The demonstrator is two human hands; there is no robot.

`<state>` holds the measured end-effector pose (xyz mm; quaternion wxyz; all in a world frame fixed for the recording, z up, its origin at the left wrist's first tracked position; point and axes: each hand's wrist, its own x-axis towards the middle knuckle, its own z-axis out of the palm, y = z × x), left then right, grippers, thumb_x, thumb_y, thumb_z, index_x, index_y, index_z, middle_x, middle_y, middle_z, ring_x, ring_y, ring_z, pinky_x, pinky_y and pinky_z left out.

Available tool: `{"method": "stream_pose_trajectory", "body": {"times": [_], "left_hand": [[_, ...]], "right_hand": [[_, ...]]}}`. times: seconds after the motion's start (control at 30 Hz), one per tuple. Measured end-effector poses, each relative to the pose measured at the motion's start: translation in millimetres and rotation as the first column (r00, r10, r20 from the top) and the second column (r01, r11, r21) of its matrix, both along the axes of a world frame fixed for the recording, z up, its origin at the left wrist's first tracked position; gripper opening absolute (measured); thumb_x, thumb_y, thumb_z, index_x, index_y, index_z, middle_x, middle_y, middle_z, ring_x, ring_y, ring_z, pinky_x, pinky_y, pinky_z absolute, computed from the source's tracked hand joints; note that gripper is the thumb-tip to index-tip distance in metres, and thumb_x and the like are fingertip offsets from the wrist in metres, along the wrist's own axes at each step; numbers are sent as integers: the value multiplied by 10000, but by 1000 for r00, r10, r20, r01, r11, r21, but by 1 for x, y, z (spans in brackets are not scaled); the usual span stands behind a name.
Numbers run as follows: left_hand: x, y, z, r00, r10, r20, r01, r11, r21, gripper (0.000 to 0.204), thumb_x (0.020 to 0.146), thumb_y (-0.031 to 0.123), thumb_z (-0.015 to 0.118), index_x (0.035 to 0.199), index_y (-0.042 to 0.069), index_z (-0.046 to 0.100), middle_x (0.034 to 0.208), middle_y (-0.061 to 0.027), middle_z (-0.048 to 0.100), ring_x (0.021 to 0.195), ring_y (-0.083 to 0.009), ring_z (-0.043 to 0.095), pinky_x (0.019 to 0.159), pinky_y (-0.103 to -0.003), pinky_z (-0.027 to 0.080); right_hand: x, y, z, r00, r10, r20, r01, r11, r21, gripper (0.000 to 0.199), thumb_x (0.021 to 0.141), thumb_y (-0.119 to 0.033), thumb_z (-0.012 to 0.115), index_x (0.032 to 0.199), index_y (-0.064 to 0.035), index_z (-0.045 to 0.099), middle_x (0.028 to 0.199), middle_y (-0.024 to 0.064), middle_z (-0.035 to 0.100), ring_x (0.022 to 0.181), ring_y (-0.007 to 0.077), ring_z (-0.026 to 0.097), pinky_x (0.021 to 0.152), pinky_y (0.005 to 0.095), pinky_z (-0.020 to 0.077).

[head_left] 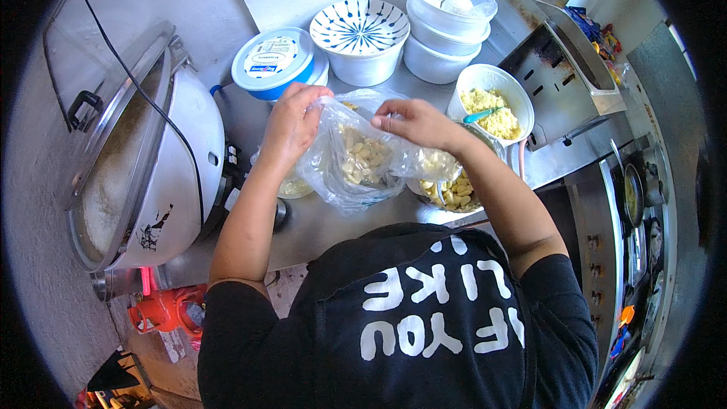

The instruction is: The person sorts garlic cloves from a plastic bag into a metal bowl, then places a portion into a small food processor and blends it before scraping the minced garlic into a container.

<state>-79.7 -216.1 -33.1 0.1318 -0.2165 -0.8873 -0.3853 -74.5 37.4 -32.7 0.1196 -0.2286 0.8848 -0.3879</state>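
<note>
A clear plastic bag [322, 170] hangs over the steel counter with pale pieces like peeled garlic cloves [365, 159] inside. My left hand [294, 123] is closed on the bag's upper left edge. On the other side, my right hand [418, 123] has its fingers curled and pinched at the bag's upper right edge, and crumpled plastic lies below that wrist. Partly under the right forearm sits a bowl of garlic cloves [457, 195]. Behind that forearm, a white tub [522, 132] holds chopped yellowish food with a teal-handled utensil [478, 116] in it.
A large white cooker [170, 174] with a raised glass lid stands at left. Along the wall are a blue lidded tub [276, 60], a patterned bowl [360, 26] on a white container, and stacked white tubs [443, 57] with tongs. A metal appliance [564, 76] stands at right.
</note>
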Motion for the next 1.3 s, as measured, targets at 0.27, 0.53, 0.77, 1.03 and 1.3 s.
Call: {"method": "stream_pose_trajectory", "body": {"times": [0.27, 0.53, 0.77, 1.03, 1.3], "left_hand": [[-9, -5, 33, 998, -66, 5, 65, 966, -249, 183, 833, 92, 619, 995, 38, 685, 933, -131, 623, 885, -295, 610, 773, -359, 470], [-22, -13, 51, 973, -140, -183, 95, 968, -234, 150, 838, 109, 636, 960, 48, 697, 886, -117, 635, 828, -291, 616, 757, -349, 476], [-23, 18, 74, 907, -276, -319, 233, 958, -166, 202, 811, 105, 661, 1004, 51, 690, 928, -113, 658, 849, -253, 634, 762, -334, 490], [-41, -43, 36, 905, -203, 372, 166, 977, 130, 328, 820, 216, 726, 1083, 30, 667, 954, -99, 668, 935, -176, 623, 835, -291, 478], [-27, -19, 35, 992, -51, -117, 46, 998, -42, 185, 853, 143, 668, 1005, 46, 710, 933, -75, 646, 866, -171, 599, 777, -268, 459]], "right_hand": [[-6, 5, 19, 987, 98, -126, -56, 952, 300, 411, 819, -438, 663, 989, -65, 692, 914, 166, 683, 860, 284, 658, 784, 373, 487], [-17, -4, 20, 996, -84, 19, 86, 953, -289, 310, 925, -305, 620, 1078, -36, 594, 998, 89, 623, 902, 168, 579, 795, 330, 469], [-27, -40, 32, 926, 55, -374, -52, 998, 19, 494, 838, -329, 671, 1180, 2, 539, 1013, 241, 650, 963, 379, 625, 836, 421, 483], [-38, 1, 28, 987, -105, 120, 141, 930, -340, 149, 875, -180, 560, 932, -64, 635, 738, -5, 579, 664, 106, 489, 661, 254, 394], [-17, -23, 27, 981, 17, 195, 28, 973, -227, 520, 923, -417, 562, 1212, 7, 477, 1001, 142, 605, 934, 197, 569, 795, 330, 448]]}}
